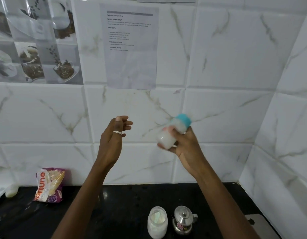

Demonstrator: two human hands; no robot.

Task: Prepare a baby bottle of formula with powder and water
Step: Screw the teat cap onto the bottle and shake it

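My right hand (185, 145) is raised in front of the tiled wall and grips a baby bottle (173, 131) with a blue cap and white liquid inside. The bottle is tilted, cap toward the upper right, and blurred by motion. My left hand (113, 137) is held up to its left, holding nothing, fingers loosely curled and apart, a ring on one finger. Down on the black counter (114, 209) stands a glass jar of white powder (157, 221) with a pale scoop inside. A small steel kettle (183, 219) with its lid on stands right beside the jar.
A purple and orange food packet (49, 184) leans against the wall at the counter's left. A whitish lump (12, 190) lies further left. A printed sheet (131, 47) hangs on the wall. A grey flat object (259, 225) lies at the counter's right edge, near the corner wall.
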